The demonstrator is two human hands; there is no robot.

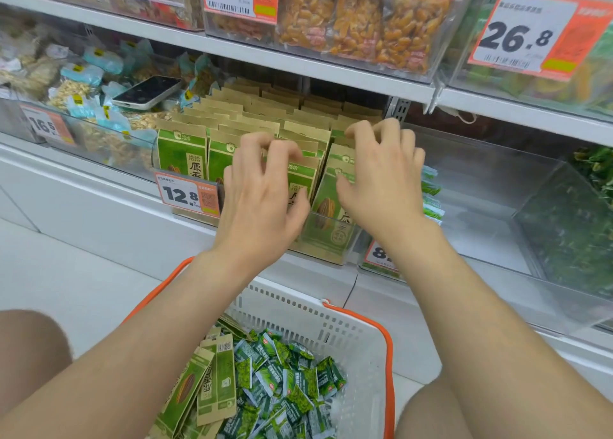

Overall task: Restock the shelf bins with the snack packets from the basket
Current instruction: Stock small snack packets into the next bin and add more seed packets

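Note:
A clear shelf bin (331,251) holds rows of upright green-and-kraft seed packets (180,153). My left hand (262,203) is over the middle row, fingers curled on the packet tops and thumb against a packet front. My right hand (381,186) hooks its fingers over the tops of the right row, with its thumb on the front packet (326,209). Below, a white basket (348,326) with orange handles holds more of the kraft seed packets (215,382) and several small green snack packets (292,379).
A phone (147,92) lies on the nut packets in the bin to the left. A price tag reading 12.8 (187,194) hangs on the bin front. To the right stands a clear bin (497,206) with small green packets at its left wall. Upper shelf bins hold orange snacks.

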